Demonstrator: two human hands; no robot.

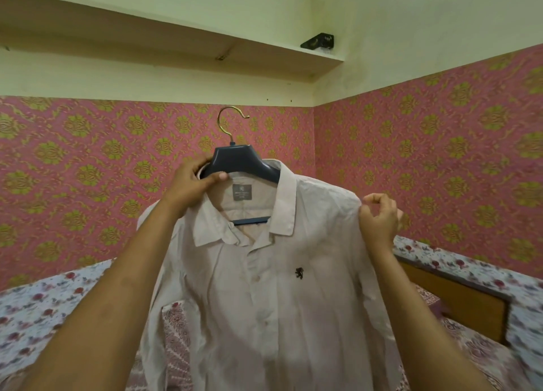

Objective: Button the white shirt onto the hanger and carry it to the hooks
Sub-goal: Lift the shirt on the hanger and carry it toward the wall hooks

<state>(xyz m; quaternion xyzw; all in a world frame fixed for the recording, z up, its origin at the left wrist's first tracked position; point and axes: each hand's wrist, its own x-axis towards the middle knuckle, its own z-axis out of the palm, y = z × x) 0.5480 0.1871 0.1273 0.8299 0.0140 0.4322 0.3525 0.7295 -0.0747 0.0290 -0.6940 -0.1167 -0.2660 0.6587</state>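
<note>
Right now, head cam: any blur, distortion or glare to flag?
Head view: the wide-angle lens bows the shelf and the wall edges. Also in the head view, the floral bedsheet smears toward the right edge, while the white shirt and hanger at centre are fairly sharp. Head view lighting is soft and warm, with no glare and a mild shadow under the shelf.

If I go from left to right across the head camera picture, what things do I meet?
left hand gripping the hanger → black emblem on the white shirt → right hand pinching the shirt's shoulder → wooden headboard
</note>
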